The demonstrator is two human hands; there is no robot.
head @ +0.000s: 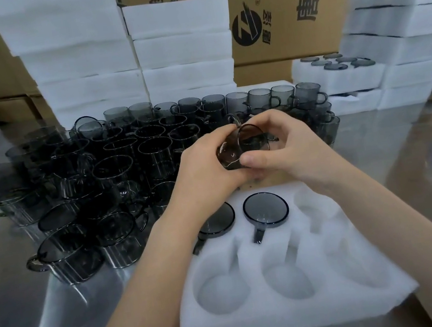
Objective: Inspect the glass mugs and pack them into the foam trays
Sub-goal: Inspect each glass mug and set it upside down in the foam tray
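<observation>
A smoky grey glass mug (245,141) lies tilted on its side between both hands, above the far edge of the white foam tray (302,305). My left hand (206,162) grips its base end and my right hand (276,142) grips its rim end, thumb pressed against the glass. The tray lies in front of me with several round pockets. Two of the far pockets hold mugs set in upside down, the middle one (266,209) in full view, the left one (218,219) partly behind my left forearm. The other pockets hold nothing.
Several loose grey mugs (113,168) crowd the steel table to the left and behind my hands. Stacks of white foam trays (182,47) and cardboard boxes (283,5) stand at the back. At the right, a filled tray (336,70) tops a foam stack.
</observation>
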